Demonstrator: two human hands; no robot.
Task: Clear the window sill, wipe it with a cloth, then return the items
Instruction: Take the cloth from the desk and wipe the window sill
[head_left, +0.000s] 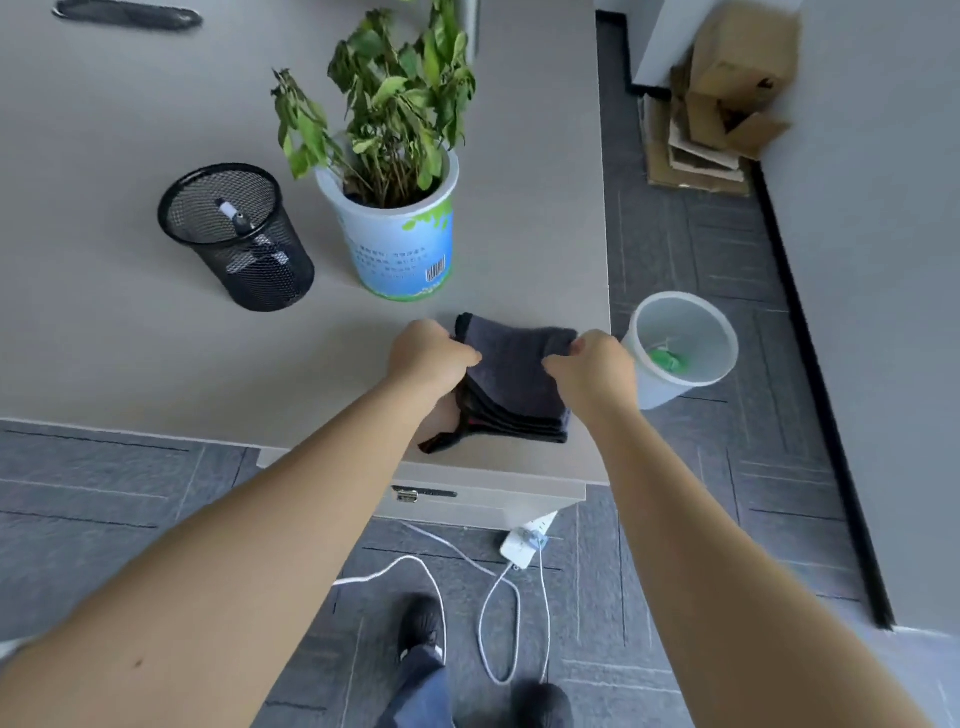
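Observation:
A folded dark grey cloth lies near the front right corner of a beige desk. My left hand grips its left edge and my right hand pinches its right edge. Behind the cloth stands a potted green plant in a white and blue pot. To the left of the plant sits a black mesh pen holder with pens inside. No window sill is in view.
A white waste bin stands on the floor just right of the desk corner. Flattened cardboard boxes lean at the far wall. A white power strip and looping cables lie on the carpet by my feet.

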